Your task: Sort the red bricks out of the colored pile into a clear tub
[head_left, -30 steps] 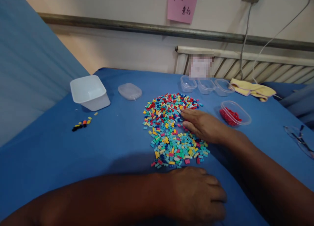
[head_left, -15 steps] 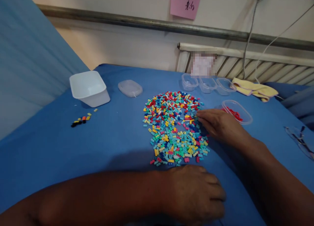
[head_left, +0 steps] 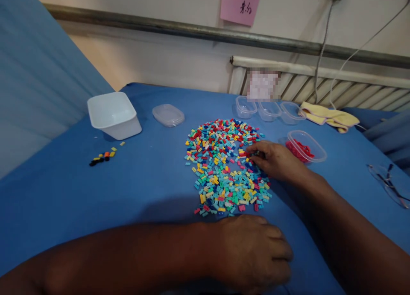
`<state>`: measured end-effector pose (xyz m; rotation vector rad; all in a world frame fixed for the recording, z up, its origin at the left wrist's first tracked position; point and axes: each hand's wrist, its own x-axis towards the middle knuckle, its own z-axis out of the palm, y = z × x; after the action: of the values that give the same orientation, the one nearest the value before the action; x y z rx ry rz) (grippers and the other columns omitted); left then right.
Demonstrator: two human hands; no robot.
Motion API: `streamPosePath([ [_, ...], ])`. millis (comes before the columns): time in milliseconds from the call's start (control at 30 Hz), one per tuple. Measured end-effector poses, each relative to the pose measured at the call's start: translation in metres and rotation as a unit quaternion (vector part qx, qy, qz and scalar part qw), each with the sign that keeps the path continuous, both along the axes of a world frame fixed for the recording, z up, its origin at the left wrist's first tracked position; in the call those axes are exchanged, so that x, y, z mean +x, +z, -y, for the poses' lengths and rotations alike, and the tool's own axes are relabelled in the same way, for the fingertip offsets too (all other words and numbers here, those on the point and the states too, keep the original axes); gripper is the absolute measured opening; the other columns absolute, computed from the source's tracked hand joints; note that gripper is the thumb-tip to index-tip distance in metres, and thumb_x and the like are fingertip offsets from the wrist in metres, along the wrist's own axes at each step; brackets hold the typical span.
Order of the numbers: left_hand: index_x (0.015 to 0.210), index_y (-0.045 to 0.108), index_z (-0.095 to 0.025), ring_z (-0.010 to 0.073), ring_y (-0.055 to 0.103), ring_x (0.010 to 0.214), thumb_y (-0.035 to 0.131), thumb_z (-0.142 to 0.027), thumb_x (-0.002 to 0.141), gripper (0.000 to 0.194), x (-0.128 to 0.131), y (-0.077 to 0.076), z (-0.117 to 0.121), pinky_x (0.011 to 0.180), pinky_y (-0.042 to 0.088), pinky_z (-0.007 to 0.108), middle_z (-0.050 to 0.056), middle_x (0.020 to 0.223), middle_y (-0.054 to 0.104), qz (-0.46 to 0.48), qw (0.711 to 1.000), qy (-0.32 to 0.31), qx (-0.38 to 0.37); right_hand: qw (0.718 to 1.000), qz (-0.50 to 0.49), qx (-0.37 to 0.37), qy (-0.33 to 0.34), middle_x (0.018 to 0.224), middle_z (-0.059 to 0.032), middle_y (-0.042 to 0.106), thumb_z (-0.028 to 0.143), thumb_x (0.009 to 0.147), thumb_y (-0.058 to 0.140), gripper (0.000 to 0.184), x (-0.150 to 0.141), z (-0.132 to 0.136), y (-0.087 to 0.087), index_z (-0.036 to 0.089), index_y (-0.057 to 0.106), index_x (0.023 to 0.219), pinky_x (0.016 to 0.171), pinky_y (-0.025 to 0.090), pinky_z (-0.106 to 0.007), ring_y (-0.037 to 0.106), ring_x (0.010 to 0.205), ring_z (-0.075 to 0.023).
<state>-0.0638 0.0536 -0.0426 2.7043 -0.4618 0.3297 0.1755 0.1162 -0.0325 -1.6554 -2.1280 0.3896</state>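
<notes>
Right hand shifts slightly inward, fingers now at right edge of brick pile.
Pile spread on blue desk; right grip has thumb and finger bent, pinched brick cannot tell. Left hand just nearside of pile, loosely curled, contents hidden.

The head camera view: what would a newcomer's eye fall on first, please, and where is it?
Most striking is the pile of small multicoloured bricks, spread in the middle of the blue tabletop. Next come the two bare hands: the right hand at the pile's right side, the left hand in front of it. The white tub stands out at the far left.
</notes>
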Motion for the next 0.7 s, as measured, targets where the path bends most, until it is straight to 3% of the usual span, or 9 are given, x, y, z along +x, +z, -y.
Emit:
streamPosePath([
  [100,0.107,0.074,-0.018,0.0235,0.065,0.108,0.065,-0.031,0.099,0.017,0.0,0.0,0.0,0.084,0.053,0.042,0.004,0.115,0.073,0.0,1.0,0.002,-0.001,1.0,0.019,0.02,0.005,0.125,-0.0102,0.083,0.028,0.099,0.064,0.036,-0.004,-0.003,0.0,0.023,0.08,0.13,0.092,0.063,-0.042,0.079,0.105,-0.0288],
  [267,0.107,0.075,-0.018,0.0238,0.066,0.108,0.07,-0.032,0.096,0.018,-0.001,0.002,0.0,0.084,0.053,0.041,0.005,0.116,0.073,0.009,1.0,0.004,0.004,0.996,0.09,0.01,0.027,0.128,-0.0089,0.082,0.022,0.1,0.061,0.031,-0.014,-0.006,0.006,0.024,0.081,0.123,0.097,0.058,-0.039,0.077,0.117,-0.0295],
  [500,0.109,0.075,-0.018,0.0245,0.065,0.111,0.069,-0.032,0.096,0.021,0.0,0.001,0.001,0.085,0.054,0.042,0.004,0.117,0.073,0.0,1.0,0.0,0.002,0.989,0.143,-0.024,-0.003,0.117,-0.0073,0.083,0.021,0.096,0.065,0.023,-0.026,-0.004,0.019,0.025,0.08,0.114,0.083,0.052,-0.034,0.077,0.107,-0.0283],
  [700,0.11,0.075,-0.018,0.0241,0.064,0.11,0.069,-0.032,0.096,0.021,0.0,-0.002,0.001,0.083,0.054,0.043,0.004,0.116,0.072,0.005,1.0,0.0,0.003,0.995,0.098,-0.006,-0.006,0.104,-0.0076,0.081,0.019,0.092,0.067,0.016,-0.027,-0.002,0.02,0.022,0.078,0.104,0.078,0.048,-0.033,0.073,0.096,-0.0253],
])
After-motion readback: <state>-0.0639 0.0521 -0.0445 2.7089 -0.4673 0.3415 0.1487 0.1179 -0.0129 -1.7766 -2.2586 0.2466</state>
